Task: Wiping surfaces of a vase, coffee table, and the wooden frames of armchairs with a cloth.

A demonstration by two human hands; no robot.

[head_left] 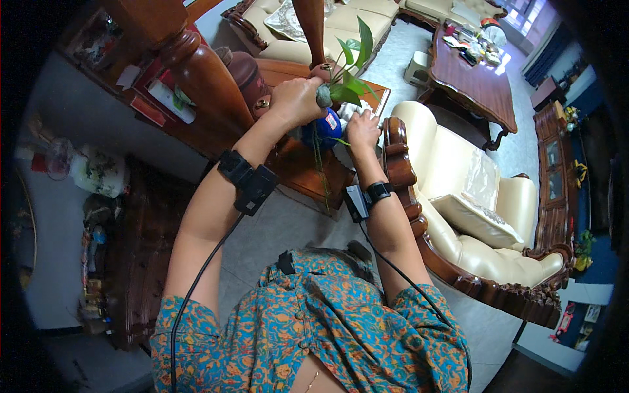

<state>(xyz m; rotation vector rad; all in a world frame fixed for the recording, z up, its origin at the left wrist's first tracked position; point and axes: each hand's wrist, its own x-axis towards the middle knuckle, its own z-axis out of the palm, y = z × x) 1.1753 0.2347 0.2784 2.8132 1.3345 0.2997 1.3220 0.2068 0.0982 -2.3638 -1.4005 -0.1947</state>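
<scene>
My left hand [298, 101] is closed round the base of a green leafy plant [352, 86], lifting it above a small wooden side table [288, 167]. A grey-green lump shows at its base by my fingers, and thin trailing roots or stems hang down. Just below is a round blue container [319, 131] with a pale label, partly hidden by my left hand. On its right side, my right hand [363, 131] has bent fingers on a crumpled white cloth or tissue [354, 111] at the tabletop.
Dark reddish jars [246, 82] stand behind my left wrist, beside a thick wooden post [206, 78]. A cream armchair [472, 190] with carved wooden trim is close on my right. Farther off are a long wooden table [475, 82] bearing clutter and a cream sofa [354, 26].
</scene>
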